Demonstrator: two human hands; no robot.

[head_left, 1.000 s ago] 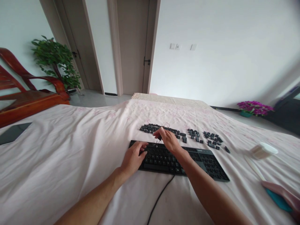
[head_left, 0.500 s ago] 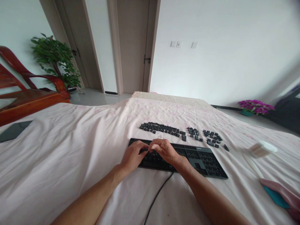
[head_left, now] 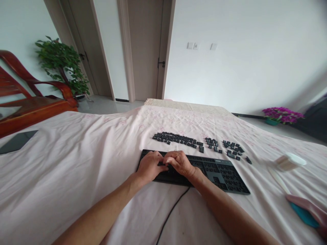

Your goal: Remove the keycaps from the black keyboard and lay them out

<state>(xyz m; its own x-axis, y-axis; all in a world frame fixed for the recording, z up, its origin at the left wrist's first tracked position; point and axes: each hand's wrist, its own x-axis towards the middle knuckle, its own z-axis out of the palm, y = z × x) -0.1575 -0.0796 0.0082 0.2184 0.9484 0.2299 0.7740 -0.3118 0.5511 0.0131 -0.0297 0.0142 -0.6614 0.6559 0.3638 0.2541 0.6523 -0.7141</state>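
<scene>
A black keyboard [head_left: 219, 178] with many keycaps off lies on the pink cloth, its cable [head_left: 170, 212] running toward me. Over its left half, my left hand [head_left: 150, 165] bends its fingers down, thumb and forefinger close together at the keys. Right beside it, almost touching, my right hand [head_left: 180, 162] is closed with thumb against curled fingers. Whatever small thing either pinches is hidden by the fingers. Behind the keyboard, loose black keycaps lie in groups: a long row [head_left: 178, 139], a middle cluster [head_left: 212, 143] and a right cluster [head_left: 233, 149].
To the right stand a white-topped tub [head_left: 291, 161] and a pink and teal item [head_left: 304, 212] with a pale strip. A dark flat tablet-like thing [head_left: 17, 141] lies at left. Beyond are a wooden chair [head_left: 58, 92], a green plant [head_left: 60, 63] and purple flowers [head_left: 282, 114].
My left hand has shifted slightly right, its thumb now reaching farther toward the right hand. The right hand stays nearly in place. The view has moved a little.
</scene>
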